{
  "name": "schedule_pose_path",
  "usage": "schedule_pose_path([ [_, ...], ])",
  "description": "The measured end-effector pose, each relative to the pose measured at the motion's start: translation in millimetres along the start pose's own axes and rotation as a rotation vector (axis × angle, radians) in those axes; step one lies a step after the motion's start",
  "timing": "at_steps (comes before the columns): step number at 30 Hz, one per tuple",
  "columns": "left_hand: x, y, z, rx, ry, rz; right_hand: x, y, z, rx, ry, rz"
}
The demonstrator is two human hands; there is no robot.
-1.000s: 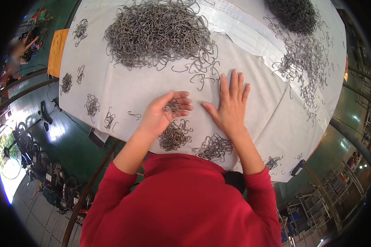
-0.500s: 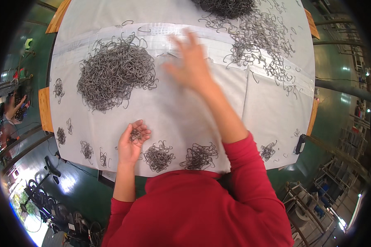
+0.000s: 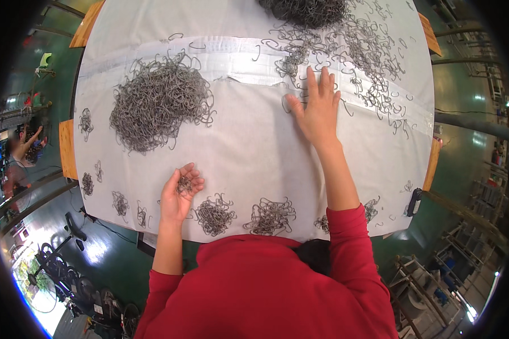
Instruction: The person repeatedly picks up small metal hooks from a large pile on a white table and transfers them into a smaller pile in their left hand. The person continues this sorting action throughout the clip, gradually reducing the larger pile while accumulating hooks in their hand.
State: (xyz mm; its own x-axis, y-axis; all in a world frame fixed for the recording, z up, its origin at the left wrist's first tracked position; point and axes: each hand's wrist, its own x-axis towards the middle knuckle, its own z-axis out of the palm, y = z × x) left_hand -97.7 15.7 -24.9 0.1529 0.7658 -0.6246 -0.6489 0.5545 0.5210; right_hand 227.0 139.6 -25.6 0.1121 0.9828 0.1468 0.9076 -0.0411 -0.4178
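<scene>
My left hand (image 3: 178, 195) is cupped palm up near the table's front side, with a small bunch of dark bent wire hooks (image 3: 184, 184) in the curled fingers. My right hand (image 3: 321, 116) lies palm down with fingers spread, over the near edge of some scattered wire hooks (image 3: 293, 62). A few hooks show between and beside its fingertips; whatever is under the palm is hidden. A big heap of hooks (image 3: 158, 104) sits on the left part of the table. Two smaller piles, one (image 3: 215, 216) beside my left hand and another (image 3: 272, 216) to its right, lie close to my body.
Pale sheeting with a shiny tape strip (image 3: 220, 59) covers the table (image 3: 249, 141). A darker heap (image 3: 308, 10) stands at the far side, loose hooks trailing right. Small clusters (image 3: 120, 203) line the left and front edges. A black object (image 3: 414, 202) sits at the right edge.
My right hand has swept right and a little nearer, from the bare tape to the scattered hooks. Several hooks there have shifted left. My left hand stays cupped around its hooks.
</scene>
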Motion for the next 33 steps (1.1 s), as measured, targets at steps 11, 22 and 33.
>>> schedule_pose_path([
  [11,0,1,3,0.025,0.028,-0.002,89,15,16,-0.033,0.092,-0.059],
  [22,0,0,3,0.029,-0.013,0.008,103,46,-68,0.824,-0.320,0.376],
  [33,0,0,0,0.022,-0.021,0.013,64,64,-96,0.821,-0.441,0.404],
])
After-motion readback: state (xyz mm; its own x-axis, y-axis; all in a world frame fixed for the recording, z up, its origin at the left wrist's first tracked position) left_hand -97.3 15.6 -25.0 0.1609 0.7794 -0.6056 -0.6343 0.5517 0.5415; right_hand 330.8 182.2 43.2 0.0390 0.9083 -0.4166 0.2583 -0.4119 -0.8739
